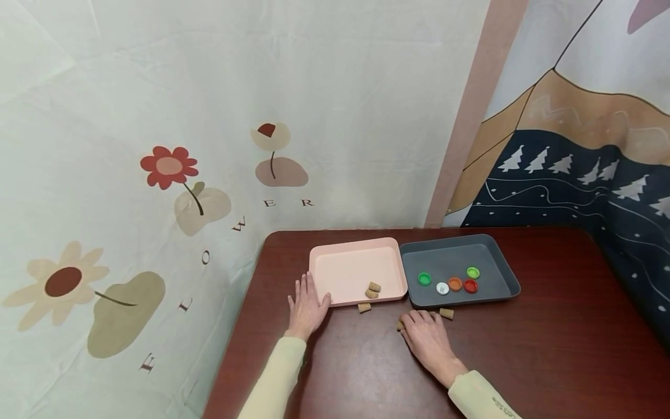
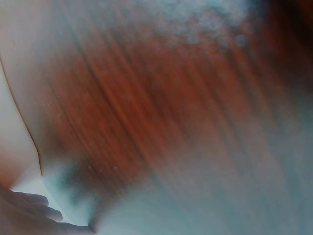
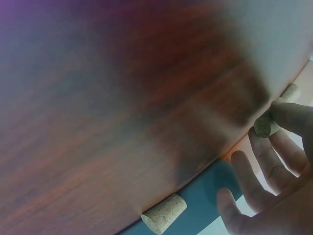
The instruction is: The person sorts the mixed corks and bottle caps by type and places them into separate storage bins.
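My right hand [image 1: 426, 340] pinches a cork [image 3: 265, 125] between thumb and fingertips, just in front of where the two trays meet. Another cork [image 1: 446, 313] lies on the table by the grey tray's front edge. A third cork [image 1: 364, 307] is on the table in front of the pink tray [image 1: 340, 273]. Inside that tray, near its front right, are two corks [image 1: 374, 287]. My left hand [image 1: 307, 311] rests at the pink tray's front left corner, its fingers extended along the rim; the left wrist view shows only part of it, blurred.
Right beside the pink tray stands a dark grey tray [image 1: 492, 262]. It holds several round caps: green [image 1: 424, 279], white [image 1: 442, 288], orange [image 1: 455, 284], red [image 1: 470, 286] and lime [image 1: 473, 272]. Both trays sit near the back of the brown table [image 1: 356, 366], before a printed curtain [image 1: 366, 116].
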The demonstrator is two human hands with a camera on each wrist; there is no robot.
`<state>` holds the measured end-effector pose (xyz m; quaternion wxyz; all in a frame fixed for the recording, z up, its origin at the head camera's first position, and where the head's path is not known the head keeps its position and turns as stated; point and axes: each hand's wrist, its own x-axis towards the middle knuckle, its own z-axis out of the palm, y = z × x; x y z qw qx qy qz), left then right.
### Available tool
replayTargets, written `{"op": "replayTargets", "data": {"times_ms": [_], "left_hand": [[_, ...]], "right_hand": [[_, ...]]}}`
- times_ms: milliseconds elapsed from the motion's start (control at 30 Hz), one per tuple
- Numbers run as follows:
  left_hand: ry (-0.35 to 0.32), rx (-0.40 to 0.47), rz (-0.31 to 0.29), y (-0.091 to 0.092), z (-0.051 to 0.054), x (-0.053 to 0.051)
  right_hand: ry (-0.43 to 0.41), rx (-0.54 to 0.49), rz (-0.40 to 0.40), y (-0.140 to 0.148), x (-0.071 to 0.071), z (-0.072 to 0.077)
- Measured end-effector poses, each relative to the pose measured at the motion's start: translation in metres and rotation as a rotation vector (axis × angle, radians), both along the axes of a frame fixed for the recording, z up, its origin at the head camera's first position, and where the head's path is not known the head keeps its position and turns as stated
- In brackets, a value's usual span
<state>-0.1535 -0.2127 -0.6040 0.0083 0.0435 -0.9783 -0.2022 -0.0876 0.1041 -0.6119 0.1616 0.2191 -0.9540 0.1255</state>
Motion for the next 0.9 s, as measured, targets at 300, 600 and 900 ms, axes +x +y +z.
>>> {"op": "replayTargets", "data": {"times_ms": [300, 600, 900], "left_hand": [[0.006, 0.0, -0.001, -0.001, 0.0, 0.0], [0.012, 0.008, -0.001, -0.001, -0.001, 0.0], [-0.002, 0.006, 0.003, 0.0, -0.001, 0.0]], "right_hand": [[-0.009, -0.052, -0.007, 0.0, 0.004, 0.01], [0.005, -0.227, -0.017, -0.004, 0.002, 0.023], [-0.044, -0.382, -0.094, -0.011, -0.01, 0.035]]}}
